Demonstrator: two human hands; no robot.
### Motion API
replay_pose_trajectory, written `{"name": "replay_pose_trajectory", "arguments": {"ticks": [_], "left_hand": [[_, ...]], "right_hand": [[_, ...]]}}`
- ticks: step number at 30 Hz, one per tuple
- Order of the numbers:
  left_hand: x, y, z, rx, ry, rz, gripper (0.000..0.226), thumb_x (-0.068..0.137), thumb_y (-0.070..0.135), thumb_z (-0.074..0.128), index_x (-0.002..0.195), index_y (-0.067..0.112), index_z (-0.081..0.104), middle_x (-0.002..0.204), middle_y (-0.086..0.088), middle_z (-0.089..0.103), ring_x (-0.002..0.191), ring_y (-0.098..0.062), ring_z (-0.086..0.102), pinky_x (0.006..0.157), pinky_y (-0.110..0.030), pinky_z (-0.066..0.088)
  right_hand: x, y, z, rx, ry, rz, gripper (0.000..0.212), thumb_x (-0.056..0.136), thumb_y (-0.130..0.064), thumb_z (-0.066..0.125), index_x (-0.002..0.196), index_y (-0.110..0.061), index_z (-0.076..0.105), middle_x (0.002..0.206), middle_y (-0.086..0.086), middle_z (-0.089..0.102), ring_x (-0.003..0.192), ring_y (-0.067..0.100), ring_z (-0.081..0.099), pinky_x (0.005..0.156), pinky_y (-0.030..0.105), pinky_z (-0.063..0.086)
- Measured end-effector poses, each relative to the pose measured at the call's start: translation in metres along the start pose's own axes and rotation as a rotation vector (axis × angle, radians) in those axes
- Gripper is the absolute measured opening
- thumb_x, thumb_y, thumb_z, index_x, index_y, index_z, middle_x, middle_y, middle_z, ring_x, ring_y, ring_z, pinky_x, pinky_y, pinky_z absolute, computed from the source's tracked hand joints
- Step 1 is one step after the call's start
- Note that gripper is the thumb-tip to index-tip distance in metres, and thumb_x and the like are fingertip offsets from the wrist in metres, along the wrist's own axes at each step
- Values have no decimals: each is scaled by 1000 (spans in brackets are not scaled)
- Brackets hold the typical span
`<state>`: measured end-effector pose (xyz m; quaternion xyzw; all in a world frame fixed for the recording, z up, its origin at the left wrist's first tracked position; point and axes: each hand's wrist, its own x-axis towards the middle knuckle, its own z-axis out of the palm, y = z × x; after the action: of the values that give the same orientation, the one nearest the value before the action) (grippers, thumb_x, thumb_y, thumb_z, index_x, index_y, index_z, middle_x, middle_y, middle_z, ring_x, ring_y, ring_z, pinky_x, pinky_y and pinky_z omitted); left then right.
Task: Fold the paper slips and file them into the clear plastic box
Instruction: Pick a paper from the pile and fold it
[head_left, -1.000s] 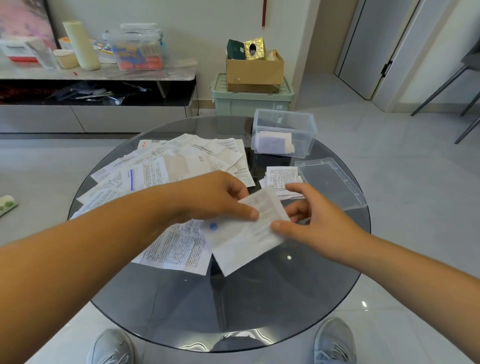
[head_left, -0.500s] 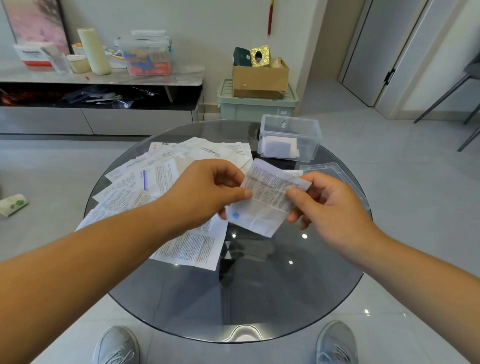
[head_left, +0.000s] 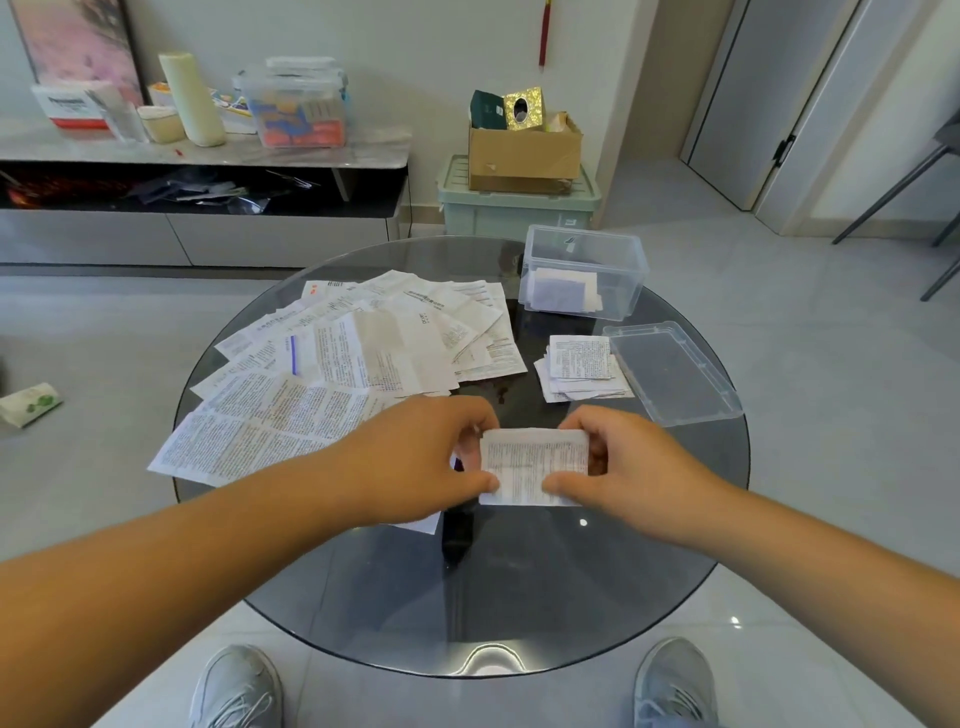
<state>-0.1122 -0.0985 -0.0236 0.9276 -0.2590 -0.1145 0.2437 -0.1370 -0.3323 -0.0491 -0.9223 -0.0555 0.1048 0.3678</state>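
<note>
Paper slip (head_left: 535, 465), left hand (head_left: 415, 457) & right hand (head_left: 639, 467) pinch opp. edges

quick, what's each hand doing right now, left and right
Left hand: closed, pinching the left edge of the folded paper slip.
Right hand: closed, pinching the right edge of the same slip.

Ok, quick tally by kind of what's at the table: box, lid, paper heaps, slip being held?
Clear plastic box: 1
Loose lid: 1
Spread of unfolded sheets: 1
Stack of folded slips: 1
Slip pinched by left hand and right hand: 1
Total: 5; sheets within the heaps overlap too much to count.
</note>
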Motion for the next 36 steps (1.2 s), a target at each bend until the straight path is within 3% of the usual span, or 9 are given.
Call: {"name": "replay_pose_trajectory", "arguments": {"ticks": [6,12,16,20,25,30,36], "left_hand": [[5,-3,13,161,28,63,68,83,55,71,139,38,37,119,11,52,111,-9,47,96,-31,45],[18,-2,20,202,-54,35,42,87,57,65,124,45,50,118,9,41,112,-13,38,100,-33,37],[24,-1,18,172,-119,-16,38,86,55,69,120,45,54,120,8,39,115,-14,34,103,-33,36],[27,-1,14,149,-159,-23,38,86,51,72,119,46,55,118,9,39,114,-13,34,104,-33,36],[27,-3,2,97,-226,-22,38,88,38,75,122,45,60,118,7,42,112,-13,44,100,-28,42],[29,-3,-1,66,-243,-18,42,89,29,76,127,39,62,114,12,42,109,-13,54,85,-13,45],[27,-1,-3,25,-234,-10,36,87,33,76,120,34,62,117,8,48,108,-11,52,94,-24,48]], "right_hand": [[5,0,2,-220,18,-2,56,73,-53,81,118,-40,50,115,-16,58,102,9,59,85,32,57],[6,-1,0,-286,-17,-23,65,72,-61,77,128,-43,48,112,-14,50,105,8,51,92,34,48],[7,-2,-1,-299,-30,15,67,72,-62,77,129,-44,48,110,-12,47,110,13,50,93,37,49],[8,-3,-14,-277,-73,108,73,73,-49,83,135,-41,46,102,-14,42,99,8,52,78,25,45],[7,-4,-21,-261,-127,156,74,75,-41,85,137,-40,44,102,-16,45,87,5,54,66,21,44],[6,-6,-25,-244,-158,180,76,77,-35,85,138,-41,42,103,-14,48,88,8,56,73,29,58],[6,-4,-29,-189,-158,168,69,76,-37,85,135,-39,48,103,-10,53,90,9,58,78,29,57]]}}
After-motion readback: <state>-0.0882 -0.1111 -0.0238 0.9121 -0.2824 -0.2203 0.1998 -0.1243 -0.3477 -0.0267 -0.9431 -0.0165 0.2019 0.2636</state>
